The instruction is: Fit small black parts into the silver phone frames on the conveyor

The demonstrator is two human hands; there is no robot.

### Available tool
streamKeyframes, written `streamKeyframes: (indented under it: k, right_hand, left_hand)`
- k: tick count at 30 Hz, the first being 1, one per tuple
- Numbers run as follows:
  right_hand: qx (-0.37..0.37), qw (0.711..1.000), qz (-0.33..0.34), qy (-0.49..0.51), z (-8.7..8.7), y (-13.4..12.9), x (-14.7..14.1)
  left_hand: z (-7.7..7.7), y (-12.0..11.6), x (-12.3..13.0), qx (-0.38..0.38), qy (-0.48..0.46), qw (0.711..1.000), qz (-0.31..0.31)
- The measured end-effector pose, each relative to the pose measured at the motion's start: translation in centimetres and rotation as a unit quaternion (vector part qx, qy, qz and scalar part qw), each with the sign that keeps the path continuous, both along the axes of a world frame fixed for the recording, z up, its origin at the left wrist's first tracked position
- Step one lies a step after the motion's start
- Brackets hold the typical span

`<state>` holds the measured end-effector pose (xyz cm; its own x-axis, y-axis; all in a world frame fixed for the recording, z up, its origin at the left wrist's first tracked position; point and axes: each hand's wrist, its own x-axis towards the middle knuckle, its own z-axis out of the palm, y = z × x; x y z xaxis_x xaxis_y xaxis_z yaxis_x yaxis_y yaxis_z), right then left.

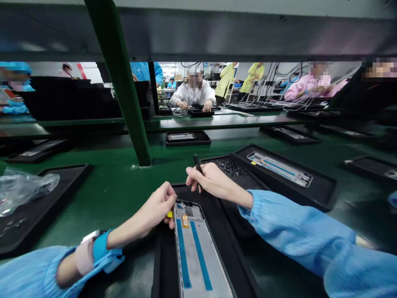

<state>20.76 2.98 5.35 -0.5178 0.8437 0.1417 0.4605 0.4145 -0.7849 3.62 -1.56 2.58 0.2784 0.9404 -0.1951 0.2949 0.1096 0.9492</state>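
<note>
A phone frame [198,244] with two blue strips and an orange flex piece lies in a black tray [223,240] in front of me. My left hand [161,203] grips the frame's upper left corner, beside a small yellow tab [169,214]. My right hand [207,178] is closed around a dark pen-like tool [197,163], held above the tray's far end. Just beyond that hand sits a tray of small black parts [228,165].
Another tray [322,194] with a phone frame [279,167] stands at the right. On the left, a black tray [58,198] holds clear plastic bags [25,190]. A green post [124,82] rises from the bench. A person in white [194,93] sits opposite.
</note>
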Motion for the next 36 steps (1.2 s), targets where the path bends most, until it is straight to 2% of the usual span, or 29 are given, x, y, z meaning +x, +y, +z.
streamKeyframes:
  k: [2, 5, 7, 9, 13, 19, 28, 36]
  right_hand:
    - [-0.051, 0.998, -0.032, 0.031, -0.8, 0.5, 0.4]
    - [-0.128, 0.987, 0.021, 0.099, -2.3, 0.8, 0.6]
    - [-0.149, 0.974, 0.049, 0.161, -3.2, 0.6, 0.5]
    - [-0.141, 0.969, 0.046, 0.196, -3.7, 0.2, 0.3]
    - [-0.061, 0.982, 0.014, 0.177, -3.8, -0.9, 0.1]
    - [0.052, 0.989, 0.020, 0.135, -3.7, -1.5, 0.1]
    - [0.141, 0.984, 0.019, 0.111, -4.2, -1.7, -0.4]
    - [0.285, 0.955, 0.037, 0.071, -4.9, -2.1, -0.5]
  left_hand:
    - [-0.6, 0.4, -0.1, -0.018, 0.000, 1.000, 0.005]
    - [-0.6, 0.6, 0.0, -0.044, 0.001, 0.999, 0.014]
    - [-0.2, 0.6, 0.2, -0.070, -0.001, 0.997, 0.028]
    - [0.2, 0.6, 0.4, -0.098, -0.003, 0.994, 0.040]
    - [0.5, 0.7, 0.5, -0.130, -0.004, 0.991, 0.043]
    - [0.5, 0.7, 0.4, -0.136, -0.005, 0.990, 0.035]
    - [1.2, 0.7, 0.8, -0.159, 0.006, 0.986, 0.057]
    - [0.6, 0.6, 0.6, -0.124, 0.016, 0.991, 0.043]
